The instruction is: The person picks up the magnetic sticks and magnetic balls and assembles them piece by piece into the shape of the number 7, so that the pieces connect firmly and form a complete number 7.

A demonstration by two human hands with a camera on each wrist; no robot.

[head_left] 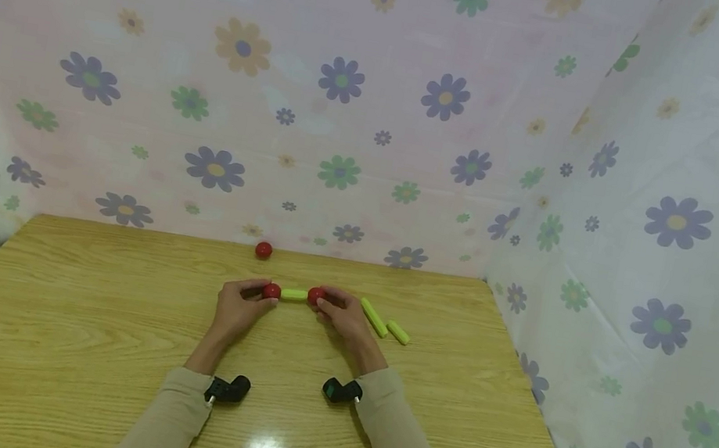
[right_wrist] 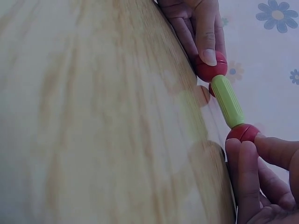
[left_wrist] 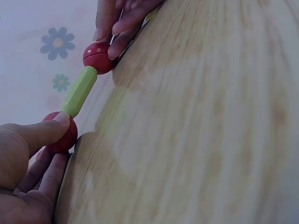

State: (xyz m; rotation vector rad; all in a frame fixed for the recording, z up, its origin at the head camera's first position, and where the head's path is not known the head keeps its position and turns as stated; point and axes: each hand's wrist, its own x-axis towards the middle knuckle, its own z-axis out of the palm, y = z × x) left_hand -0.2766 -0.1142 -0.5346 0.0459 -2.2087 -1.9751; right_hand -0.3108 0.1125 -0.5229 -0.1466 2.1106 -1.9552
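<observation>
A short ribbed yellow-green rod [head_left: 294, 295] joins two red balls, one at each end. My left hand [head_left: 240, 309] pinches the left red ball [head_left: 273, 292] between thumb and fingers. At the other end, my right hand [head_left: 347, 319] pinches the right red ball [head_left: 315, 296]. In the left wrist view the rod [left_wrist: 79, 91] meets both balls with no visible gap. The right wrist view shows the thumb and fingers around the near red ball [right_wrist: 243, 133]. The joined piece is held at or just above the table; which one I cannot tell.
A loose red ball [head_left: 264, 250] lies at the table's back edge. Right of my right hand are a longer yellow-green rod [head_left: 374, 318] and a shorter one [head_left: 398, 332]. The wood-grain table [head_left: 97, 339] meets flower-printed cloth [head_left: 363, 201] at the back and sides.
</observation>
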